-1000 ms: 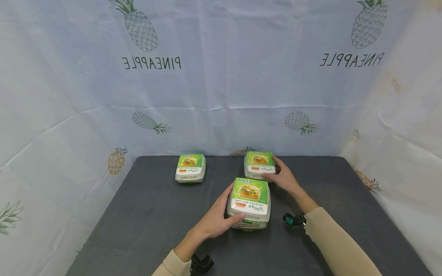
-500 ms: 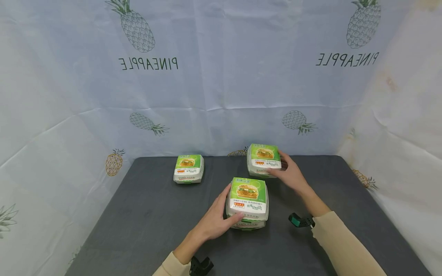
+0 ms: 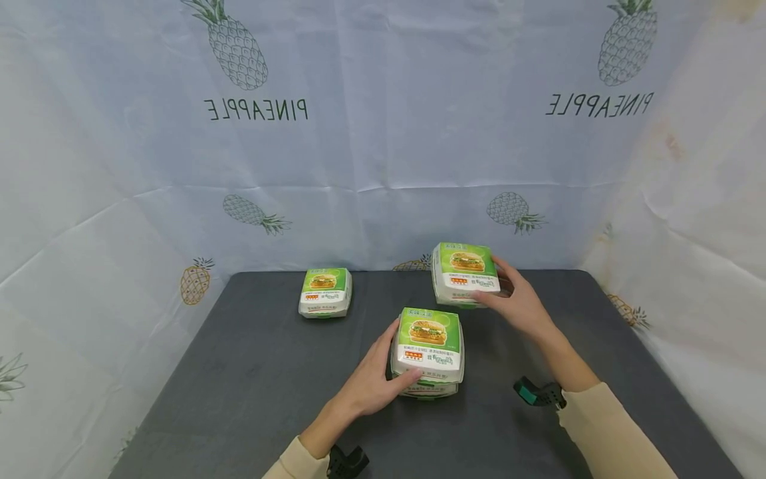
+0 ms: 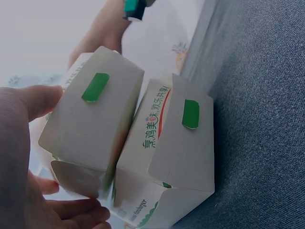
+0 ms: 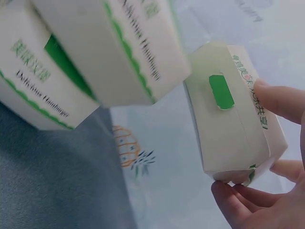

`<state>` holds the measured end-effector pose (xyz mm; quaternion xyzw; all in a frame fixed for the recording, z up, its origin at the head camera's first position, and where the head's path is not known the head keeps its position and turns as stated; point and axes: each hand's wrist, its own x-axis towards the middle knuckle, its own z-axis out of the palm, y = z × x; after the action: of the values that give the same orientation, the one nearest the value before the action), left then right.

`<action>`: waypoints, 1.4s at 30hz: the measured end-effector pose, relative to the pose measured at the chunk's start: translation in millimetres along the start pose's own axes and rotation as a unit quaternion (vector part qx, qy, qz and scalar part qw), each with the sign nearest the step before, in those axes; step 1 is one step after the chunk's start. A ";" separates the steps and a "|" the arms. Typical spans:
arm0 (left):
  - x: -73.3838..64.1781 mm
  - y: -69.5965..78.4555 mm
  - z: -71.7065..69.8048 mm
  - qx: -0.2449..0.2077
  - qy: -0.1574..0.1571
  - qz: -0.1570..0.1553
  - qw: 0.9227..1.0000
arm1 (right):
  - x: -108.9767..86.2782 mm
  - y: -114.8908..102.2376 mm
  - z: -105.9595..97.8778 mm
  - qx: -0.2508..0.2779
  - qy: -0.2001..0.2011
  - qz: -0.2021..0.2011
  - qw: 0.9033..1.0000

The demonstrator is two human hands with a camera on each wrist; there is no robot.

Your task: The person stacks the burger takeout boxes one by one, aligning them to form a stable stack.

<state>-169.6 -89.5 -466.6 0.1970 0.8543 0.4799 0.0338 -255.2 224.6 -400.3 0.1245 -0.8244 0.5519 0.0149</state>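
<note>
A green and white burger box [image 3: 427, 339] sits on top of a second burger box [image 3: 433, 390] near the table's middle. My left hand [image 3: 374, 379] grips the upper box from its left side, thumb on the front. In the left wrist view the upper box [image 4: 95, 109] rests on the lower box [image 4: 178, 143], its green tab facing the camera. Raised off the table at the back right is another burger box [image 3: 465, 273], which my right hand [image 3: 519, 303] holds by its right side. The right wrist view shows the thumb on one face of this box [image 5: 233, 129] and fingers beneath.
One more burger box [image 3: 326, 293] stands alone at the back left of the dark table [image 3: 257, 372]. A white pineapple-print curtain [image 3: 371, 146] hangs behind the table and along both sides.
My right hand has lifted its burger box off the table and carried it a little up and to the right. The left hand and the stack have stayed in place.
</note>
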 end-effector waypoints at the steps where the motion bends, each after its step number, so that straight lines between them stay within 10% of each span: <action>1: 0.0 0.1 0.0 0.001 0.001 0.001 1.000 | -2.7 -3.0 -0.8 0.003 -0.003 -0.002 1.000; 42: 1.4 1.7 1.7 0.015 0.024 -0.007 1.000 | -60.7 -26.9 33.8 0.052 -0.077 -0.055 0.994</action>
<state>-170.0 -86.9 -465.9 0.1799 0.8632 0.4715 0.0137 -186.7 195.5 -399.0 0.2126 -0.7850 0.5814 -0.0251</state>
